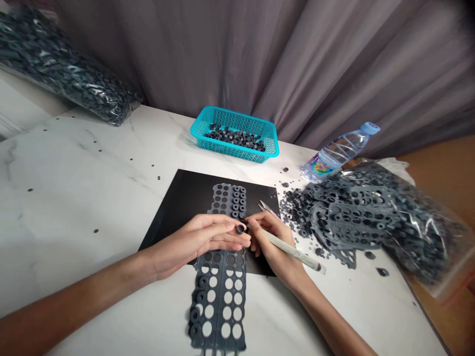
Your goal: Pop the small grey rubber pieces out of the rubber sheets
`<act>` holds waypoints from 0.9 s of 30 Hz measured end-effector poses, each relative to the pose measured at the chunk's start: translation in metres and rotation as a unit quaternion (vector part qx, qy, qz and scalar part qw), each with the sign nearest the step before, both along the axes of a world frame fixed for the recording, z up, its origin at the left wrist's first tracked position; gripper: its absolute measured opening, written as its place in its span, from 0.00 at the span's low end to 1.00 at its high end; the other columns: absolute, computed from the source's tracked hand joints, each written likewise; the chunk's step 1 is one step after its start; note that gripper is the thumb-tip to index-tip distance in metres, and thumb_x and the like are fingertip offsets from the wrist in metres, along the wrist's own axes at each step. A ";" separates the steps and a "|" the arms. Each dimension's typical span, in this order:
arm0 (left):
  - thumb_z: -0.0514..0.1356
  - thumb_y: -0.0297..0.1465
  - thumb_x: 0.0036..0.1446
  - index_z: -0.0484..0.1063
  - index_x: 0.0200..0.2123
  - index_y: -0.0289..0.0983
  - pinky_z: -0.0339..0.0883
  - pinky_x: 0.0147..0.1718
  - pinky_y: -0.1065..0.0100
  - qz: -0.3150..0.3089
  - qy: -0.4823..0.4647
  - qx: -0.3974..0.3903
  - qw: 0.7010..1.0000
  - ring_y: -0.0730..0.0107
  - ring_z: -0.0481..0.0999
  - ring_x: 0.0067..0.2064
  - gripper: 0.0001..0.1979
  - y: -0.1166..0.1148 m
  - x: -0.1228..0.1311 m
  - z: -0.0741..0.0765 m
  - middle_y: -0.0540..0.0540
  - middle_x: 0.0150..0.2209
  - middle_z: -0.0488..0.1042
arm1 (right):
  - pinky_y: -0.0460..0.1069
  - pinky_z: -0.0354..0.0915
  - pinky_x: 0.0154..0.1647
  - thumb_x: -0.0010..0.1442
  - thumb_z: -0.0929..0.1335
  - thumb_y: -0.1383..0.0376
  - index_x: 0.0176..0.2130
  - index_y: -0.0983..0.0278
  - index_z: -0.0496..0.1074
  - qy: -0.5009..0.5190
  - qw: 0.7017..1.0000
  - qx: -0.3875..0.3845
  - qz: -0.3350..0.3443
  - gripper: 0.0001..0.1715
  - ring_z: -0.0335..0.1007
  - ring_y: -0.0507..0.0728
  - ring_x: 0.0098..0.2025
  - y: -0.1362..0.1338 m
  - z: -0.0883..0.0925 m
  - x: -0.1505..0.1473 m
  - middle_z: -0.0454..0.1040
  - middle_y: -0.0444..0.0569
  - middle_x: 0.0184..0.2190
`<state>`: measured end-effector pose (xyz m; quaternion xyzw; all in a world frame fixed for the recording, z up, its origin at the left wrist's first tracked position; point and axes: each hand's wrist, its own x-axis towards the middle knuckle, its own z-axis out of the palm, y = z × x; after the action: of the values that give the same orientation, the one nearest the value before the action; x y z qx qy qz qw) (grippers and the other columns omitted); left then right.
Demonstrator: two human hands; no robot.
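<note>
**Two bare hands meet over a perforated dark sheet, a small round part at the left fingertips**

The left hand (211,235) holds a small round part (240,229), black and hollow, at its fingertips; the fingers lie close together, nearly straight. Just beside it, the right hand (273,238) is curled closed around a pale pen-like tool (293,251), whose back end points down and to the right. The tool's working tip is at the round part, but whether they touch cannot be told.

Under the hands runs the perforated sheet (219,296), dark grey, with rows of round holes. The hands hide its middle. Black rings sit on its upper right section and along its lower left edge. Its upper part lies on a black mat (185,207), its lower end over the white marbled table (111,198). Near the right hand, the pointed tips of a metal tool (264,205) show on the mat.

To the right are loose black bits (297,210), perforated scraps (352,217) and a clear bag (426,242) of dark pieces, with a tilted water bottle (334,154) behind. Beyond the mat stands a turquoise basket (232,152) with black parts inside. At far left lies another full bag (74,74); a grey curtain (222,49) hangs behind.
</note>
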<state>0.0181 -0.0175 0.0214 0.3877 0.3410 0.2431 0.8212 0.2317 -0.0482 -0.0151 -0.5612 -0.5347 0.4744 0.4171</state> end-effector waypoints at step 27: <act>0.65 0.35 0.65 0.80 0.52 0.37 0.75 0.56 0.62 0.002 0.053 0.175 0.983 0.59 0.84 0.51 0.14 0.000 -0.001 -0.004 0.42 0.49 0.83 | 0.56 0.70 0.52 0.74 0.59 0.70 0.65 0.56 0.65 -0.360 0.889 0.279 0.052 0.24 0.68 0.60 0.52 -0.011 -0.006 0.012 0.67 0.56 0.53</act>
<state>0.0174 -0.0179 0.0172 0.5367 0.3373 0.2800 0.7210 0.2435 -0.0592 -0.0214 -0.5253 -0.7870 0.0917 0.3102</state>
